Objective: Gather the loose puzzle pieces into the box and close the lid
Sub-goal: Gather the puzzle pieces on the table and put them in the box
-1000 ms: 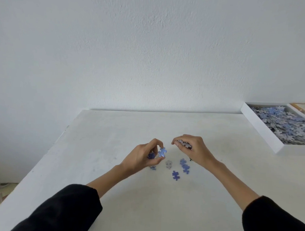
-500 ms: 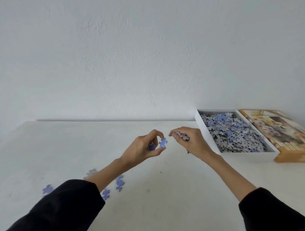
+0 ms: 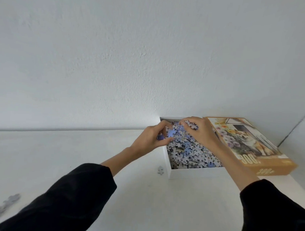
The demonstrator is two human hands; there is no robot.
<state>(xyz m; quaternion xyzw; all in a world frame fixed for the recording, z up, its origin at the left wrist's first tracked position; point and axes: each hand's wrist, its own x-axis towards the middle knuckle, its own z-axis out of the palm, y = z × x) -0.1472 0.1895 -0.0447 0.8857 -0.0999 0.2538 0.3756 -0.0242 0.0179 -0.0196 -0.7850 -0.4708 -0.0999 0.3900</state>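
Both hands have swung over the open box (image 3: 189, 173), the left hand (image 3: 151, 139) and right hand (image 3: 200, 133) each pinching pieces (image 3: 171, 133) above the heap (image 3: 190, 152) under their fingertips (lid (image 3: 248, 142) just beside); next, I'd say, simply let go.

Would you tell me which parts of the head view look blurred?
In the head view, the loose puzzle pieces at lower left are smeared; the lid is soft at its near corner; the box is fairly sharp; light is even, shadows faint.
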